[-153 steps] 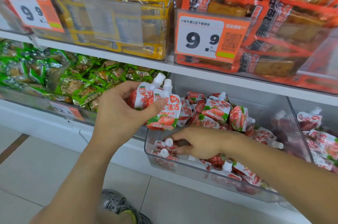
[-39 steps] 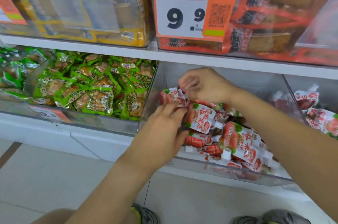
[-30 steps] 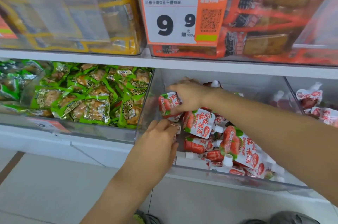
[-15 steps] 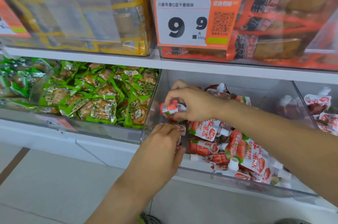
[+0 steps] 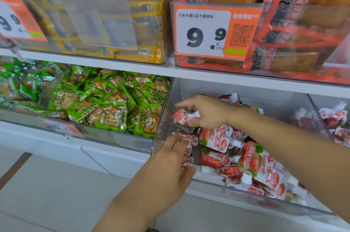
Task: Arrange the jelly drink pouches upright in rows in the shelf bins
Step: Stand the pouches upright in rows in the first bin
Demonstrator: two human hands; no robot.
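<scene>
Your right hand (image 5: 206, 112) grips one pouch (image 5: 182, 118) with curled fingers, index pointing out, at the back left of the clear bin (image 5: 236, 186), while your left hand (image 5: 170, 163) holds pouches (image 5: 186, 156) at the front left corner, beside the loose pile (image 5: 251, 163).

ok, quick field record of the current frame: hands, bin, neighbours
right hand: grips one jelly pouch at the back left of the bin
left hand: fingers curled on upright pouches along the left wall
clear bin: most pouches lie loose, not in rows
loose pouches: piled centre and right, spouts pointing various ways
left neighbour: green snack packs
shelf above: price tag reading 9.9
</scene>
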